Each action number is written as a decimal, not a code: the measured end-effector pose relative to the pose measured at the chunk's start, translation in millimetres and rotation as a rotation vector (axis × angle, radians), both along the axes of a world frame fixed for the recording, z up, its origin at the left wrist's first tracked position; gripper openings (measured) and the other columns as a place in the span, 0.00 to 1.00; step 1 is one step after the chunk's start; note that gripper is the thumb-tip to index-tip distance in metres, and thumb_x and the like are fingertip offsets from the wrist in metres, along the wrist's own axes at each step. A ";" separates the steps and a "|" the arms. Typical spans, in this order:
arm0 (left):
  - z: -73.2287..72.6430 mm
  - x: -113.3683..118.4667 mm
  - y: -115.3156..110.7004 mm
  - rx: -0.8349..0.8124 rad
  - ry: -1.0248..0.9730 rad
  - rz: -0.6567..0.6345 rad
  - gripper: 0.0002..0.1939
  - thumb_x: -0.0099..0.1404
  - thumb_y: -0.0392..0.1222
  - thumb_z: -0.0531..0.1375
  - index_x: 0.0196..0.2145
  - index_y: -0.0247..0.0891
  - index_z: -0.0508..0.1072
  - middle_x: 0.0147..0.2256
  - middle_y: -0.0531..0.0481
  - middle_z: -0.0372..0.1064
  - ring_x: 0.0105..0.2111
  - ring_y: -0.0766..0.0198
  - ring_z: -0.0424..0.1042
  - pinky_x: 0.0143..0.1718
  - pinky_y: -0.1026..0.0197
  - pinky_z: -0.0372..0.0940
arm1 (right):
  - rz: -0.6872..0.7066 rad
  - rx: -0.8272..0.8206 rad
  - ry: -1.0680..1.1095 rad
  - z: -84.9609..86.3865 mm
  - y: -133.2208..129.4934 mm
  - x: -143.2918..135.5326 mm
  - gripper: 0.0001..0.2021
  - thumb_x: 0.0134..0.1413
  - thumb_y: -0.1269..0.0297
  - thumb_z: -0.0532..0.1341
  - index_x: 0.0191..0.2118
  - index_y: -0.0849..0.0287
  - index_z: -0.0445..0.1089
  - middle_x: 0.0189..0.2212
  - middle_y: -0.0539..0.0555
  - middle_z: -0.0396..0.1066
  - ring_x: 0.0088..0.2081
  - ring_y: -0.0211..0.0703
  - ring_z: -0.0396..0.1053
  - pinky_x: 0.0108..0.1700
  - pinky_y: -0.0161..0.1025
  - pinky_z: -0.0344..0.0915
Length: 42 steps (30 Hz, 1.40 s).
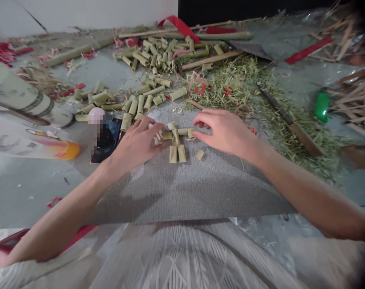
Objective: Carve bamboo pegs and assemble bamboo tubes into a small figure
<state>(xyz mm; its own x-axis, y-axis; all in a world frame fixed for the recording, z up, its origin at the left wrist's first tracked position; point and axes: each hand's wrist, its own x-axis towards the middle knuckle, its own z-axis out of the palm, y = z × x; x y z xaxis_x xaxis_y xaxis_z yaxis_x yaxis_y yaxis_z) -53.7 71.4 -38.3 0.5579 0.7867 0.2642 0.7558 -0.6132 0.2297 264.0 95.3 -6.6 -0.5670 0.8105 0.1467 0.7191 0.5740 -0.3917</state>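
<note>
Short cut bamboo pieces lie on the grey mat in the shape of a small figure (175, 137), with an upright middle, sideways arms and two leg pieces (177, 154). At the figure's left arm is my left hand (137, 138), its fingers apart and slightly curled; whether a fingertip touches the end piece is unclear. My right hand (226, 130) hovers beside the right arm's end piece (190, 133), with a gap between thumb and forefinger. A loose bamboo chip (199, 154) lies below that hand.
Behind are piles of bamboo segments (153, 54) and green shavings (233, 82). A long-bladed knife (286, 116) lies on the right, near a green object (321, 105). To the left stand a pale patterned cylinder (34, 96), a dark phone-like object (108, 138) and a white-and-orange packet (34, 140).
</note>
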 end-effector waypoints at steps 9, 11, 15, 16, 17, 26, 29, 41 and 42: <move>-1.7 23.0 56.5 -0.120 0.109 0.008 0.11 0.60 0.46 0.75 0.29 0.41 0.78 0.25 0.50 0.70 0.25 0.58 0.69 0.32 0.57 0.63 | 0.094 -0.093 -0.097 -15.0 38.1 -49.2 0.08 0.54 0.77 0.70 0.35 0.58 0.74 0.40 0.58 0.75 0.49 0.57 0.73 0.52 0.49 0.66; 6.7 21.4 66.7 -0.146 0.117 0.001 0.10 0.60 0.44 0.74 0.29 0.41 0.78 0.25 0.51 0.71 0.25 0.58 0.69 0.30 0.57 0.60 | 0.095 -0.123 -0.053 -9.0 41.6 -47.0 0.08 0.55 0.76 0.69 0.36 0.57 0.72 0.35 0.55 0.74 0.41 0.51 0.72 0.45 0.45 0.64; 35.9 15.5 71.0 -0.114 0.047 -0.012 0.10 0.64 0.44 0.73 0.39 0.40 0.78 0.36 0.49 0.78 0.33 0.56 0.76 0.36 0.57 0.65 | 0.097 -0.162 0.100 17.0 41.5 -33.5 0.07 0.62 0.68 0.71 0.41 0.55 0.73 0.37 0.50 0.77 0.37 0.44 0.73 0.41 0.41 0.63; 45.0 14.5 68.9 -0.090 0.018 -0.023 0.10 0.65 0.43 0.72 0.40 0.40 0.77 0.37 0.49 0.77 0.35 0.56 0.77 0.38 0.57 0.66 | 0.091 -0.165 0.178 24.3 40.1 -30.4 0.08 0.62 0.68 0.72 0.41 0.55 0.73 0.38 0.50 0.78 0.38 0.44 0.74 0.41 0.41 0.64; 53.9 13.8 66.0 -0.074 -0.013 -0.037 0.10 0.66 0.41 0.72 0.41 0.40 0.76 0.39 0.49 0.77 0.37 0.57 0.77 0.39 0.58 0.66 | 0.092 -0.158 0.242 31.2 38.4 -28.0 0.08 0.62 0.67 0.73 0.41 0.55 0.73 0.39 0.51 0.78 0.40 0.45 0.74 0.43 0.42 0.64; 73.3 14.5 54.0 -0.035 -0.023 -0.048 0.09 0.69 0.37 0.69 0.44 0.43 0.74 0.47 0.46 0.76 0.47 0.51 0.78 0.50 0.53 0.70 | 0.096 -0.064 0.305 28.5 40.2 -25.0 0.08 0.61 0.71 0.73 0.41 0.53 0.75 0.39 0.52 0.80 0.40 0.49 0.76 0.41 0.44 0.65; 66.0 15.0 58.8 -0.044 -0.015 -0.057 0.10 0.68 0.35 0.68 0.44 0.43 0.73 0.48 0.46 0.76 0.48 0.50 0.79 0.49 0.53 0.70 | 0.123 -0.044 0.277 15.1 46.9 -25.2 0.09 0.60 0.74 0.71 0.43 0.54 0.77 0.39 0.51 0.81 0.40 0.49 0.78 0.42 0.43 0.66; 59.4 11.1 66.3 -0.053 -0.003 -0.041 0.11 0.69 0.37 0.68 0.48 0.43 0.74 0.50 0.44 0.76 0.50 0.48 0.80 0.48 0.52 0.71 | 0.120 0.029 0.253 6.5 52.8 -27.8 0.13 0.61 0.75 0.70 0.50 0.54 0.78 0.45 0.54 0.83 0.44 0.51 0.79 0.45 0.44 0.67; 59.6 11.2 66.2 -0.054 -0.003 -0.038 0.12 0.69 0.38 0.68 0.48 0.43 0.74 0.50 0.45 0.76 0.50 0.48 0.80 0.49 0.52 0.71 | 0.120 0.034 0.248 5.5 53.1 -28.4 0.14 0.61 0.75 0.69 0.50 0.54 0.78 0.45 0.54 0.83 0.44 0.51 0.79 0.44 0.44 0.67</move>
